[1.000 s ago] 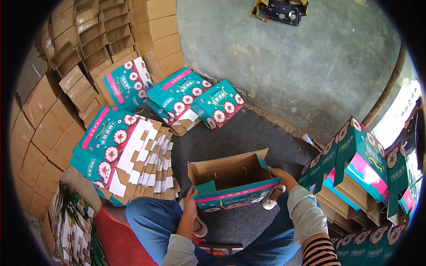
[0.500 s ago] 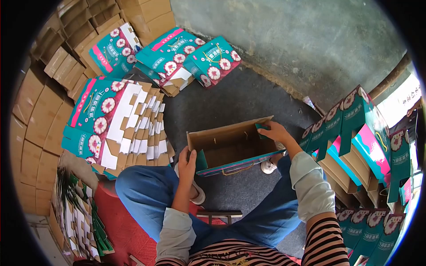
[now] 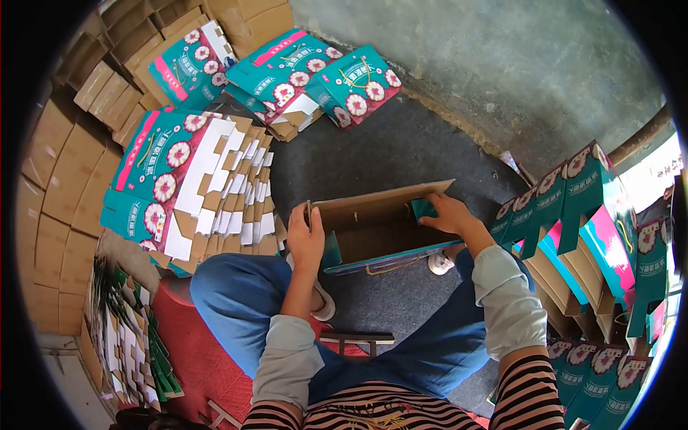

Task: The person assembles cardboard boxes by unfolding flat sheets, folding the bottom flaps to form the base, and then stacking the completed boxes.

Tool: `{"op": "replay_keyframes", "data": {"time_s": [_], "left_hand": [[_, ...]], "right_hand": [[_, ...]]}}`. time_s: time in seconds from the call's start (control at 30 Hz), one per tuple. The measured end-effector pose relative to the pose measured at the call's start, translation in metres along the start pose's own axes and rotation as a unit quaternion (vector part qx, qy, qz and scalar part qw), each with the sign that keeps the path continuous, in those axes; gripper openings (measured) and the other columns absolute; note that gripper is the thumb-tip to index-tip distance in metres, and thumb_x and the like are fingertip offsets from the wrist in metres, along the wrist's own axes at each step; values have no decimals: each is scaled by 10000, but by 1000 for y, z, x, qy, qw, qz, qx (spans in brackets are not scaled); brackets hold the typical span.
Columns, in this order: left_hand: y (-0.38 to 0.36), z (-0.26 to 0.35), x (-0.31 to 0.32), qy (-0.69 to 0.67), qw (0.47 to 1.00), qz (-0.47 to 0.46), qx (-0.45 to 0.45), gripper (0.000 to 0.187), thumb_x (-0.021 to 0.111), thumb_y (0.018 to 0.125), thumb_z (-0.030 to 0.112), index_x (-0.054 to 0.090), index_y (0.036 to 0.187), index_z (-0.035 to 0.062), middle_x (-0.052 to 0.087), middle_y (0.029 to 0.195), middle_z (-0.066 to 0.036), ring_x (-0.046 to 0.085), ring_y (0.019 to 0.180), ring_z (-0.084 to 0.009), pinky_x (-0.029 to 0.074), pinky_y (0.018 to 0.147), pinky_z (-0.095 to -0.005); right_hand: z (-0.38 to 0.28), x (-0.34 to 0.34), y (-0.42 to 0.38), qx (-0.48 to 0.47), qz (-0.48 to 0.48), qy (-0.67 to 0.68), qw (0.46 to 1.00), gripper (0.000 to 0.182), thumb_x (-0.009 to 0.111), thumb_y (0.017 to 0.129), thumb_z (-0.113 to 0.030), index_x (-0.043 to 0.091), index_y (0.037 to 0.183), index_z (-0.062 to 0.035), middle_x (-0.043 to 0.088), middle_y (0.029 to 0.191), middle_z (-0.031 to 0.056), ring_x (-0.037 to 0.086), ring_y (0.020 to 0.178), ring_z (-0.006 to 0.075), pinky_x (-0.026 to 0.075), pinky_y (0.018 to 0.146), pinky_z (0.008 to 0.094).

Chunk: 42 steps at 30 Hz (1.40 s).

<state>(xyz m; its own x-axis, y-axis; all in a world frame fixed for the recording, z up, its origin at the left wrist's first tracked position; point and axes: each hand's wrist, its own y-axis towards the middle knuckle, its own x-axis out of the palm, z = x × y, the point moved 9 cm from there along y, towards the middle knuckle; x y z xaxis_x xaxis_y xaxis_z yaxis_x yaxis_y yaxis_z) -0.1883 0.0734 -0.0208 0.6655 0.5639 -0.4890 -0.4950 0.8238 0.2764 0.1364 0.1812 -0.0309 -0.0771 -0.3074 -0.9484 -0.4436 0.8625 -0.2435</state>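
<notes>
An open cardboard carton (image 3: pixel 380 233), brown inside and teal outside, stands between my knees with its opening facing up. At its left end, my left hand (image 3: pixel 306 235) holds the wall, fingers bent over the top edge. My right hand (image 3: pixel 449 216) grips the opposite end, its thumb and fingers on a small teal flap (image 3: pixel 423 210) turned inward. Another teal flap (image 3: pixel 332 249) shows at the left end. A yellow cord handle (image 3: pixel 400 267) hangs along the near side.
Flattened printed cartons (image 3: pixel 168 172) are piled at the left. Further teal boxes (image 3: pixel 358 82) lie by the wall. Assembled cartons (image 3: pixel 573 208) are stacked at my right. Brown boxes (image 3: pixel 61 193) line the far left. A small stool (image 3: pixel 356 338) sits between my legs.
My left hand has moved up a little to the carton's top left corner. The carton's right end has tilted slightly upward in view. The whole view has shifted a little.
</notes>
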Motion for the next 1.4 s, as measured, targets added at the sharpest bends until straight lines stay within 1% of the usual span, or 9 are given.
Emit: {"op": "replay_keyframes", "data": {"time_s": [0.33, 0.43, 0.5, 0.93, 1.13, 1.17, 1.23, 1.33, 1.4], "left_hand": [[-30, 35, 9, 46, 996, -28, 72, 451, 538, 903, 345, 510, 1164, -22, 602, 1043, -217, 594, 945, -380, 474, 813, -440], [-53, 28, 45, 111, 960, -250, 59, 576, 541, 880, 486, 534, 1141, -27, 601, 1073, -221, 599, 971, -367, 474, 829, -427], [-51, 20, 50, 99, 958, -267, 42, 629, 533, 867, 543, 553, 1117, -35, 601, 1076, -227, 600, 979, -364, 473, 836, -421], [-52, 19, 27, 46, 966, -255, 27, 482, 554, 876, 438, 589, 942, -38, 593, 941, -231, 583, 877, -384, 453, 760, -429], [-54, 15, 26, 23, 968, -251, 3, 478, 533, 891, 430, 574, 944, -43, 583, 956, -231, 570, 913, -387, 443, 786, -422], [-54, 15, 25, 26, 970, -241, 15, 481, 530, 893, 430, 571, 944, -47, 582, 969, -235, 568, 926, -390, 441, 797, -422], [-55, 13, 25, 35, 974, -221, 40, 488, 525, 896, 428, 567, 944, -56, 579, 995, -243, 563, 954, -397, 438, 819, -423], [-55, 16, 23, 17, 966, -256, -2, 496, 519, 900, 425, 566, 943, -67, 573, 1036, -258, 553, 994, -406, 432, 853, -432], [-54, 15, 20, 18, 971, -236, 13, 471, 514, 903, 408, 569, 948, -57, 578, 1034, -253, 555, 984, -409, 435, 849, -436]], "right_hand": [[5, -1, 1, 19, 5, 16, 1000, 659, 655, 773, -438, 459, 1293, -83, 556, 1192, 216, 574, 1059, 380, 466, 899, 430], [0, 0, 0, 5, -1, 8, 1000, 638, 658, 772, -425, 471, 1276, -82, 569, 1175, 203, 580, 1055, 359, 464, 897, 428], [-3, 1, -2, 0, -16, 12, 1000, 608, 661, 777, -402, 480, 1260, -81, 583, 1157, 194, 583, 1057, 344, 463, 897, 425], [-43, 26, -3, -99, -59, -236, 965, 72, 602, 769, -113, 650, 789, -63, 666, 848, 131, 665, 746, 316, 529, 625, 403], [18, 17, 27, 12, 67, -167, 984, 366, 545, 868, -293, 595, 1122, -34, 650, 1055, 183, 667, 791, 333, 532, 635, 384], [47, 11, 26, 131, 79, 54, 987, 456, 533, 873, -362, 540, 1190, -35, 621, 1109, 187, 657, 831, 330, 528, 674, 387], [67, 3, -3, 337, 84, 473, 809, 646, 509, 883, -499, 430, 1327, -38, 562, 1218, 194, 638, 912, 325, 519, 752, 393], [54, -5, -9, 294, 77, 554, 775, 1002, 502, 750, -762, 254, 1451, -91, 385, 1386, 202, 482, 1177, 355, 407, 941, 491], [52, 0, -3, 263, 41, 536, 801, 935, 562, 777, -674, 250, 1452, -106, 394, 1386, 186, 479, 1187, 346, 406, 948, 481]]}}
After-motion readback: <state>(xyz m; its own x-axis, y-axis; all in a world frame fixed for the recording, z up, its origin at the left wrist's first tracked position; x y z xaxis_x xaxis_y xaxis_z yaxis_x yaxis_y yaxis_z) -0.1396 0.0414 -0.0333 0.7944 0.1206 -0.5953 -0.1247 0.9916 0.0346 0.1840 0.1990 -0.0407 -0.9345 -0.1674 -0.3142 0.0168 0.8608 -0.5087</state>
